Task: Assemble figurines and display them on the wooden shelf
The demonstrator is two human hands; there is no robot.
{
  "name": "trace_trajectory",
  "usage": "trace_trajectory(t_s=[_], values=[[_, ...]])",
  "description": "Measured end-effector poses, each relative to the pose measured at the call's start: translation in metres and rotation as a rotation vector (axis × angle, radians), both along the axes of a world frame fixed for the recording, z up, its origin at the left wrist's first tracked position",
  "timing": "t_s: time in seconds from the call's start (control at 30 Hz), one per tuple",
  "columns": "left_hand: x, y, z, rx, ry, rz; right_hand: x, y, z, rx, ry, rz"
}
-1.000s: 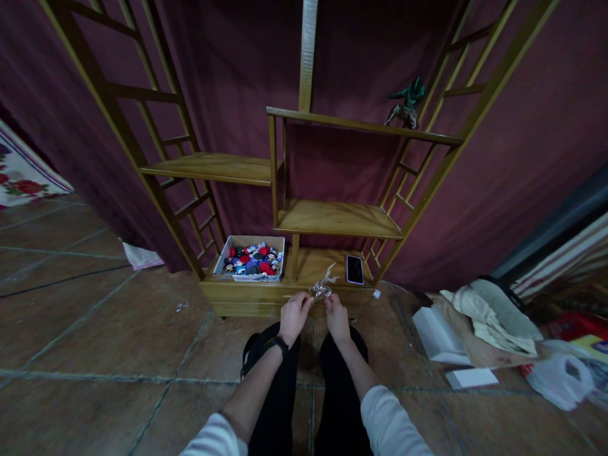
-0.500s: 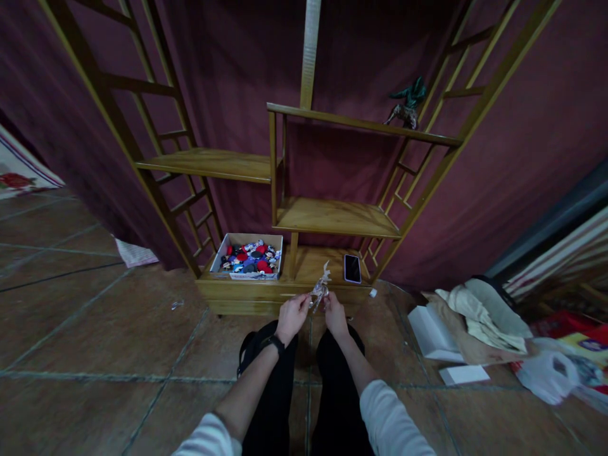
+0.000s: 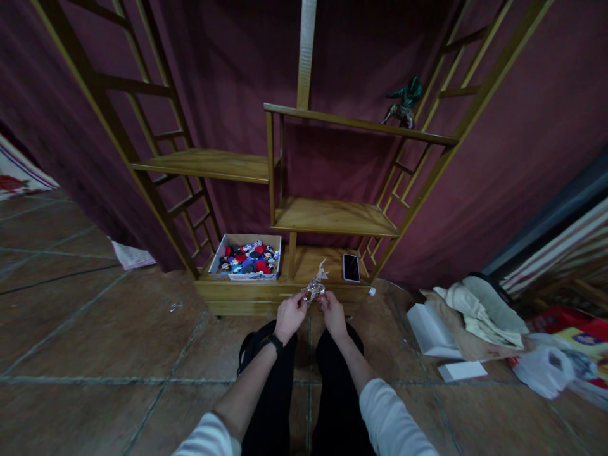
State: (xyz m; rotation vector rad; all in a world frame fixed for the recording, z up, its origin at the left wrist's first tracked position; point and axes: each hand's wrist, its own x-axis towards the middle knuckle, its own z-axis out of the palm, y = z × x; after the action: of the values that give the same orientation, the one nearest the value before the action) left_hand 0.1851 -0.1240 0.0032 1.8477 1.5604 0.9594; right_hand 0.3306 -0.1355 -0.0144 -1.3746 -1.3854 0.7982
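My left hand [image 3: 291, 316] and my right hand [image 3: 334, 316] meet in front of the low cabinet, above my knees. Between them is a small clear, shiny, spiky piece [image 3: 315, 287]; whether it is a figurine or crumpled plastic I cannot tell. The left fingers pinch its lower left side, and the right fingertips close on its lower right. Its pointed end sticks up towards the shelf. Behind my hands, a phone [image 3: 351, 268] lies on the bottom shelf to the right. An open box [image 3: 219, 273] full of small colourful figures stands to the left.
A wooden shelf unit [image 3: 204, 162] rises ahead against a dark red curtain [image 3: 228, 76]. On its upper right board stands a green-topped figurine [image 3: 406, 102]. White boxes [image 3: 430, 332], cloth [image 3: 468, 316] and a plastic bag [image 3: 546, 370] lie on the floor at right.
The clear piece has shifted slightly left and leans more to the right between my fingers. My right fingers have moved slightly. The whole view has drifted a little.
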Motion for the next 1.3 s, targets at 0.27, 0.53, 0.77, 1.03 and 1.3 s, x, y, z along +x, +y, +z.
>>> trace_trajectory(t_s=[0.27, 0.53, 0.77, 1.03, 1.3], values=[[-0.001, 0.003, 0.002, -0.033, -0.246, 0.018, 0.0, -0.001, -0.002, 0.014, 0.01, -0.022], [0.002, 0.001, 0.005, -0.055, -0.24, -0.026, -0.002, -0.004, 0.002, 0.023, -0.018, 0.023], [-0.001, 0.005, -0.003, -0.008, -0.022, -0.031, -0.002, -0.012, 0.008, 0.084, -0.211, 0.051], [-0.002, 0.012, -0.017, 0.019, -0.001, -0.016, -0.009, -0.025, 0.024, 0.037, -0.377, 0.15], [-0.003, 0.026, -0.037, -0.11, -0.55, -0.142, -0.009, -0.025, 0.028, 0.092, -0.384, -0.017]])
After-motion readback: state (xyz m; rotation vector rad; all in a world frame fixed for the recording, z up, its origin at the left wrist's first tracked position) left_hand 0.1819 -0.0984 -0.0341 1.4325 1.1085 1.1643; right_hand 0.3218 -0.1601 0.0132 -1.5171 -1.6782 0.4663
